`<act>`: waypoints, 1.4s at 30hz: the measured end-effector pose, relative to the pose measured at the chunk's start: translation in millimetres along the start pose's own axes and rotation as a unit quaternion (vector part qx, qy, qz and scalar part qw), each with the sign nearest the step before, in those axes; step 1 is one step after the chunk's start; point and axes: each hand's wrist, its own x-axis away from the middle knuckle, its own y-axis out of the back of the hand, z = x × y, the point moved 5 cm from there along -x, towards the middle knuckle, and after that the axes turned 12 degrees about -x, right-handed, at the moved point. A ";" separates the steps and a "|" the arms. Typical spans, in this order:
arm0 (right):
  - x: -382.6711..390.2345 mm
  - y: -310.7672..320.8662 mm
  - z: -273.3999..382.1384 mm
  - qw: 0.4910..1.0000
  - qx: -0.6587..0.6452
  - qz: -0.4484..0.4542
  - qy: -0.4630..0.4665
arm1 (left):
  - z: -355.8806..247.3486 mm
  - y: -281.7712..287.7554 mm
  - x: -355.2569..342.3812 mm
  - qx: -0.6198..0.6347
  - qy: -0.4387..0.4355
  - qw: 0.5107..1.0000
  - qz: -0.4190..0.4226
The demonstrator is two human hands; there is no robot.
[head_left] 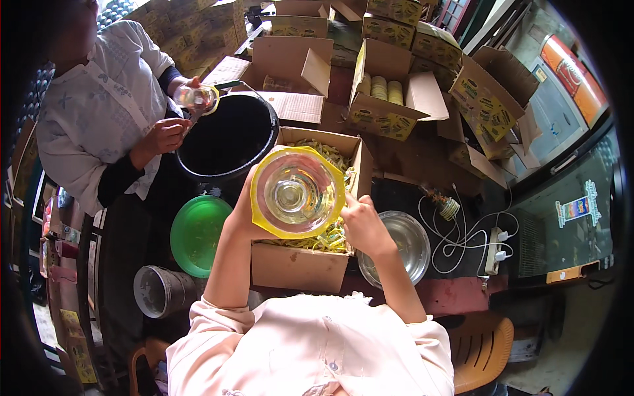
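Hands (300, 214) around upturned bottle (296, 191)

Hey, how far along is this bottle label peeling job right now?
Done: yellow label scraps already fill the cardboard box. In hand: the left hand holds a clear bottle bottom-up, and the right hand is at its yellow label. Left: that label is still partly on, and an open carton behind holds more bottles.

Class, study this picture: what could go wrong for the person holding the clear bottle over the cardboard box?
1. The clear bottle is held up by both the left hand and right hand; it could slip into the cardboard box.
2. The metal bowl sits by the right elbow and might be knocked.
3. The white cable could snag.
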 end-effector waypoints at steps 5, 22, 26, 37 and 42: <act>15.2 38.2 5.0 0.981 -0.122 -0.147 -0.016 | 3.5 -5.7 8.4 0.080 0.034 0.996 0.001; 59.6 89.3 63.8 0.827 -0.264 -0.492 0.065 | 9.4 -38.8 33.3 -0.001 0.017 1.000 0.022; 56.8 85.2 67.0 0.817 -0.289 -0.494 0.069 | 5.9 -39.6 28.1 -0.034 -0.015 0.999 -0.004; 54.2 82.0 70.0 0.821 -0.263 -0.501 0.081 | 2.9 -43.9 32.5 -0.189 -0.088 0.977 -0.033; 54.9 82.6 74.1 0.824 -0.239 -0.508 0.078 | 4.1 -45.0 32.6 -0.184 -0.075 0.980 -0.024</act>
